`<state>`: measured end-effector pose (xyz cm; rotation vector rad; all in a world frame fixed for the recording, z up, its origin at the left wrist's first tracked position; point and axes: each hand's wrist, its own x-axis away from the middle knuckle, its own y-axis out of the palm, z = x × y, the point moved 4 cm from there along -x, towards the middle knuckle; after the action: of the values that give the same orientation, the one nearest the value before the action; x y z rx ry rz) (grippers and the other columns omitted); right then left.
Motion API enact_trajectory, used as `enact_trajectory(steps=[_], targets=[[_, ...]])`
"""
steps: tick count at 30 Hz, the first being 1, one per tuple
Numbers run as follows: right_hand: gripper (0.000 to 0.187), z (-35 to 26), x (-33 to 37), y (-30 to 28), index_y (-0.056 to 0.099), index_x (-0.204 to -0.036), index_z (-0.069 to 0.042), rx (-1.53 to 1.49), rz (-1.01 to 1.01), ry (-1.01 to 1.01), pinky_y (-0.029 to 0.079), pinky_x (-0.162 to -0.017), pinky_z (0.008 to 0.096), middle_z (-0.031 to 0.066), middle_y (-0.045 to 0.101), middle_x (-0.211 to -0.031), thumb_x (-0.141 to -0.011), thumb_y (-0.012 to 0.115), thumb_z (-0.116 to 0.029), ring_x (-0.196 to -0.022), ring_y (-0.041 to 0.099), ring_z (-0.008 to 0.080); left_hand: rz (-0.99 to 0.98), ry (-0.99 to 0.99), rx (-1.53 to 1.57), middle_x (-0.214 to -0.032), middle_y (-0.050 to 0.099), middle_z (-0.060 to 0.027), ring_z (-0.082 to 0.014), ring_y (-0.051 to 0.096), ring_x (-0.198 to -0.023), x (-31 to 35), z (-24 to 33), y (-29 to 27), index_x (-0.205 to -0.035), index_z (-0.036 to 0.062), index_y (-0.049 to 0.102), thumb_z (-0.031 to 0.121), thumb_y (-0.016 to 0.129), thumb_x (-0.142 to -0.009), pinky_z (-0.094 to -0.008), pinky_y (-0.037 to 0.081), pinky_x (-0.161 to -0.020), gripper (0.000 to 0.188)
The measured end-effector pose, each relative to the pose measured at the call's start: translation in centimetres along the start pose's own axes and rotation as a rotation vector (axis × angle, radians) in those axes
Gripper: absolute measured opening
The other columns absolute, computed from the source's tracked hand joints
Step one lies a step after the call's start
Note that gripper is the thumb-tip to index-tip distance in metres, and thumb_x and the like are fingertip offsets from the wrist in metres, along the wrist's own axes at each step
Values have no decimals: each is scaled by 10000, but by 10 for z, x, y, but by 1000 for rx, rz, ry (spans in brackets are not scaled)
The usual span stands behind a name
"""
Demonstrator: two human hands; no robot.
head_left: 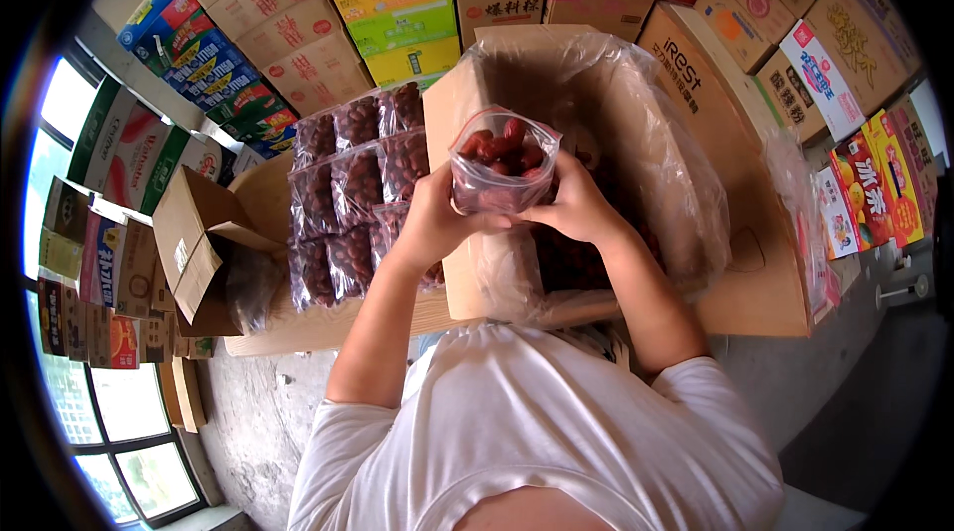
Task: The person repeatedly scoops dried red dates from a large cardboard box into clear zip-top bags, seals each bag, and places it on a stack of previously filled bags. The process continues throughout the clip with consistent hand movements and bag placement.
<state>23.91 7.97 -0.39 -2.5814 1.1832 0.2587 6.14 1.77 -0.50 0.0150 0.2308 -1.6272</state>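
Between my two hands is a clear plastic zip bag (487,191) of dark red dried jujubes (509,149), its mouth spread wide. My left hand (437,218) grips the bag's left side, and my right hand (576,201) grips its right side; the thumbs come close together at the near side. The bag is held over the left edge of a large cardboard box (459,263) lined with clear plastic film (686,193). More dark jujubes lie deep in that box, partly hidden by my right forearm.
Left of the box, filled jujube bags (333,193) lie in rows on a wooden table (298,330). An opened small carton (204,238) stands at the table's left end. Stacked cartons (288,24) line the back. A large flat cardboard panel (745,283) rises right of the box.
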Motion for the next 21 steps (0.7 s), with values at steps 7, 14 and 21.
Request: enact_trajectory(steps=[7, 14, 21], targets=[[821, -26, 1, 0, 456, -1336, -8, 161, -40, -193, 434, -1023, 335, 107, 577, -1254, -645, 893, -88, -1148, 555, 171, 32, 238, 126, -1215, 624, -96, -165, 571, -1139, -2, 14, 5, -1316, -3, 511, 122, 935, -593, -340, 454, -1007, 848], [715, -47, -6, -1, 523, -1258, -23, 41, -19, -136, 444, -1002, 315, 64, 594, -1162, -650, 894, -91, -1108, 560, 148, 4, 240, 64, -1217, 616, -85, -157, 571, -1134, 1, 44, 3, -1298, -5, 526, 56, 900, -633, -337, 471, -995, 765], [687, -61, -3, -15, 534, -1258, -25, 28, 3, -196, 397, -1051, 343, 59, 528, -1268, -667, 875, -100, -1188, 519, 178, -19, 189, 74, -1292, 564, -94, -190, 524, -1219, 3, 31, 5, -1376, 6, 454, 21, 875, -642, -355, 409, -1071, 846]])
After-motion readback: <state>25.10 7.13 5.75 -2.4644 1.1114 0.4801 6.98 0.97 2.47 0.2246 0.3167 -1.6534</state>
